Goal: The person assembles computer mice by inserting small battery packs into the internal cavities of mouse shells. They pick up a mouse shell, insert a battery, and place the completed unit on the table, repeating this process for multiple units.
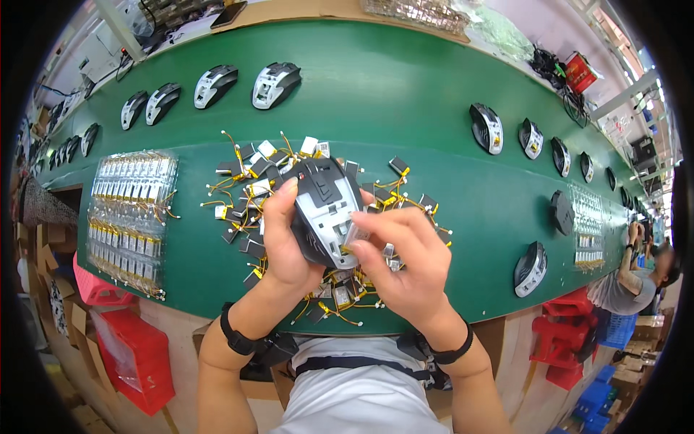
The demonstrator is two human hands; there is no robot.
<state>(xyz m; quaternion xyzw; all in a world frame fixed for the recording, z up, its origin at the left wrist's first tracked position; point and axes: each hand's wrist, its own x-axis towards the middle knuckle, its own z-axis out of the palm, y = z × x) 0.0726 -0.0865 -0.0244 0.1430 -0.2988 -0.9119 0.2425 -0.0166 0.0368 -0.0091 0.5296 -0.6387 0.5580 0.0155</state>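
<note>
Above the green conveyor belt [405, 94], the left hand [278, 242] is wrapped around a black-and-grey plastic mouse shell [325, 210], long axis pointing away from the body; just right, the right hand [405, 264] pinches a small silver battery cell [357, 233] against the shell's near right edge.

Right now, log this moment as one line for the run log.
left hand: holds open mouse shell | right hand: fingers press small battery into shell | below: loose wired batteries on green belt
</note>
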